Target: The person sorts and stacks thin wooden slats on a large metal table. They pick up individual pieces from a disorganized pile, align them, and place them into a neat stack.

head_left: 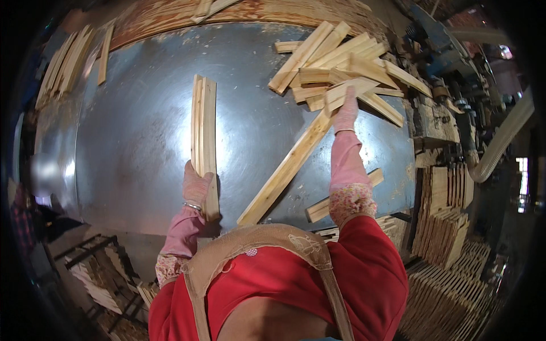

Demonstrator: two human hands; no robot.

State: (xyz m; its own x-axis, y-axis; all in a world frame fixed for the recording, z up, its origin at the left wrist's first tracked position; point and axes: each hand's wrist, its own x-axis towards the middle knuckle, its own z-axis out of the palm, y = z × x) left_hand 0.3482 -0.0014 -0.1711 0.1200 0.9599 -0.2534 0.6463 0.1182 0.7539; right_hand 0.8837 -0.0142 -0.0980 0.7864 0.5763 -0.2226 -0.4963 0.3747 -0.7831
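My left hand [197, 185], in a pinkish glove, is closed around the near part of a small bundle of pale wooden strips [203, 125] that points away from me on the metal tabletop. At the far right my right hand [346, 112], gloved too, grips a short-looking wooden strip [348, 90] at the edge of a heap of strips [318, 57]. A longer wooden strip [284, 167] runs from beside that hand toward my body, its far end partly covered. Whether the right fingers also touch this longer strip, I cannot tell.
Another strip [324, 206] lies under my right forearm. More strips [65, 62] are gathered at the far left, by a rough wooden board [250, 12] along the back. Stacked wood [449, 284] and machinery with a ribbed hose [503, 136] stand right; a metal rack [96, 267] is near left.
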